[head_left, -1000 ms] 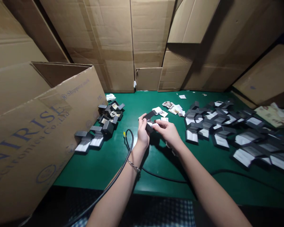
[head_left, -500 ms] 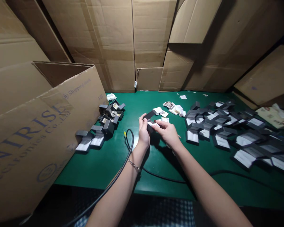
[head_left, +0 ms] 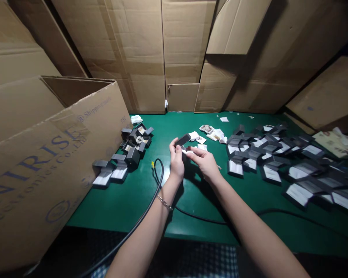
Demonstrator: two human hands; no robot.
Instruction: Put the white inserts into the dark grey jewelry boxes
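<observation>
Printed carton [head_left: 84, 127]: one, top open; I can't see what it holds.
Left-side boxes [head_left: 132, 156]: a tight cluster with lids up, at least three showing pale compartments, and nearer the table [head_left: 113, 212] edge two more lined with white inserts [head_left: 118, 172].
White packets [head_left: 137, 119]: one small heap behind that cluster.
Black cable [head_left: 162, 173]: one loop, yellow tip, passing over my left forearm.
Bracelet [head_left: 164, 202]: one chain, on my left wrist.
My left hand [head_left: 176, 164]: fingers wrapped around one small dark box [head_left: 183, 139], lid raised, held above the table.
My right hand [head_left: 207, 162]: thumb and fingertips pinching one white piece [head_left: 189, 152] at the box's opening; how far in it sits I can't tell.
Loose papers [head_left: 202, 140]: three just beyond my hands, a mixed pile beside them, one alone farther back.
Right-side boxes [head_left: 271, 162]: over a dozen, open, white-lined, too overlapped to count exactly.
</observation>
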